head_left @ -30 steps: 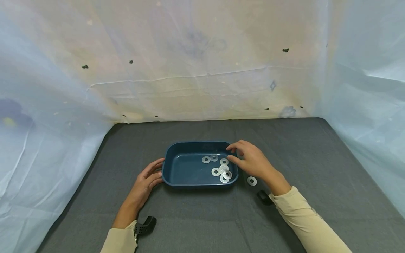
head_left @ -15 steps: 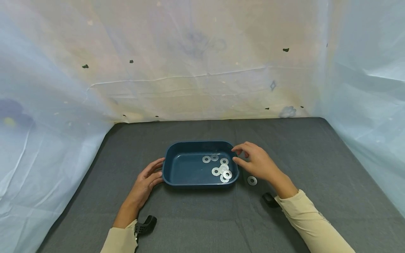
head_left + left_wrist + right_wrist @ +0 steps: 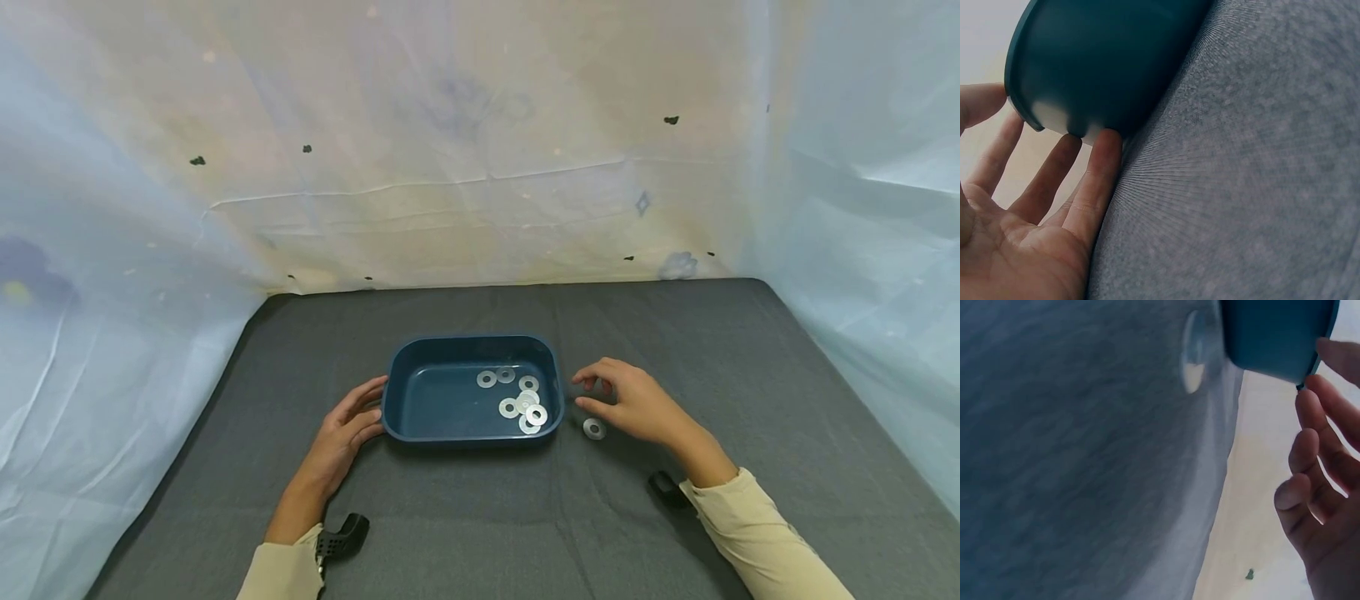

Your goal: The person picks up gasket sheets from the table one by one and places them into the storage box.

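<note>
A dark blue rectangular tray [image 3: 442,408] rests on the grey cloth. Several flat metal washers [image 3: 536,415] lie in its right half, some overlapping. My left hand [image 3: 339,442] touches the tray's left end. In the left wrist view its extended fingertips [image 3: 1105,145] meet the outer wall, with the thumb by the rim. Just beyond the tray's right end, my right hand [image 3: 637,406] hovers with fingers loosely bent and nothing visible between them. Under its thumb side, a single washer [image 3: 594,428] lies on the cloth, also seen as a blurred ring [image 3: 1193,353] in the right wrist view.
Grey cloth [image 3: 465,525] covers the table around the tray. A pale patterned sheet [image 3: 465,225] hangs behind the far edge, and bluish sheets [image 3: 870,275] hang at the sides. A black wrist mount [image 3: 345,537] sits at the left cuff, another [image 3: 667,490] at the right.
My right hand has drawn back from over the tray's right rim, moving right and slightly toward me. The left hand, the tray and the washers stay in place.
</note>
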### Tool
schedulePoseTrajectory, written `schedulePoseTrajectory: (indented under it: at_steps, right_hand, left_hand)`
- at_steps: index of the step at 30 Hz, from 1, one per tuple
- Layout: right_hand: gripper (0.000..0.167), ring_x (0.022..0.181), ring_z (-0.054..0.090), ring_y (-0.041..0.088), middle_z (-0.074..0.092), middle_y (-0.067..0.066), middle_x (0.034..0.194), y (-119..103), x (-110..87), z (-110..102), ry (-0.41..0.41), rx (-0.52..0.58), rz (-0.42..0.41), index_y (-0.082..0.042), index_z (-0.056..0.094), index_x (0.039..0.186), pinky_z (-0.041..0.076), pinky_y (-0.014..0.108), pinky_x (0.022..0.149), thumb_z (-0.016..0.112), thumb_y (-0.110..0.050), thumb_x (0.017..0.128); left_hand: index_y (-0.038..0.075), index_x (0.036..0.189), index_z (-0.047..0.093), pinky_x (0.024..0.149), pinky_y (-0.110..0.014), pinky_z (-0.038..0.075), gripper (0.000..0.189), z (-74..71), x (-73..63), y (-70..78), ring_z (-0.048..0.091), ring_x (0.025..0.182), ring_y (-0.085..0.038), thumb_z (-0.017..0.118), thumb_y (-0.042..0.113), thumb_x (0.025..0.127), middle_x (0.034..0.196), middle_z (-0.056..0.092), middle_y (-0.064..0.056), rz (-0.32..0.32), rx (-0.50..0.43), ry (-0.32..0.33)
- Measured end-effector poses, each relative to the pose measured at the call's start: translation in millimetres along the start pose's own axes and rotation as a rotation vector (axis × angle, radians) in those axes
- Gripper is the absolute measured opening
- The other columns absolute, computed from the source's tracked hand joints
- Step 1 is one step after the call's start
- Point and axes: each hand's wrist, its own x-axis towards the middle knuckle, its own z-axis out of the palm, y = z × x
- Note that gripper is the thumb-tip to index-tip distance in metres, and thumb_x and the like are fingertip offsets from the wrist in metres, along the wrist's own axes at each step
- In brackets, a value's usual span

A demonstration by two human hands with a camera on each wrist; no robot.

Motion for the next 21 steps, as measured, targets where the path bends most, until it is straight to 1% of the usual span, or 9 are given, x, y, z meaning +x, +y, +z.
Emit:
schedulePoseTrajectory:
  at_steps: [7,13,21]
  right_hand:
    - [0.027,0.075,0.051,0.007,0.062,-0.007,0.091,10,-9.6,3,-0.080,-0.010,-0.023,-0.016,0.072,0.112,0.042,0.023,0.065,0.078,-0.025,0.087]
    - [0.030,0.078,0.053,0.005,0.062,-0.007,0.093,15,-15.7,3,-0.140,0.002,-0.030,-0.016,0.071,0.112,0.045,0.024,0.069,0.078,-0.029,0.087]
    - [0.031,0.080,0.052,0.006,0.063,-0.005,0.097,19,-20.5,1,-0.207,0.002,-0.019,-0.013,0.071,0.111,0.044,0.022,0.069,0.081,-0.024,0.083]
  left_hand:
    - [0.009,0.154,0.035,0.093,-0.024,0.054,0.051,0.2,-0.4,-0.1,0.059,0.120,-0.005,0.050,0.016,0.105,0.151,0.040,-0.016,0.001,-0.010,0.000]
    - [0.009,0.154,0.035,0.093,-0.023,0.054,0.052,0.7,-1.0,1.3,0.060,0.119,-0.004,0.051,0.018,0.105,0.151,0.040,-0.015,-0.014,-0.006,0.008]
    - [0.009,0.153,0.036,0.093,-0.023,0.054,0.052,0.7,-1.0,1.5,0.059,0.120,-0.003,0.052,0.018,0.105,0.150,0.041,-0.013,-0.012,-0.002,0.011]
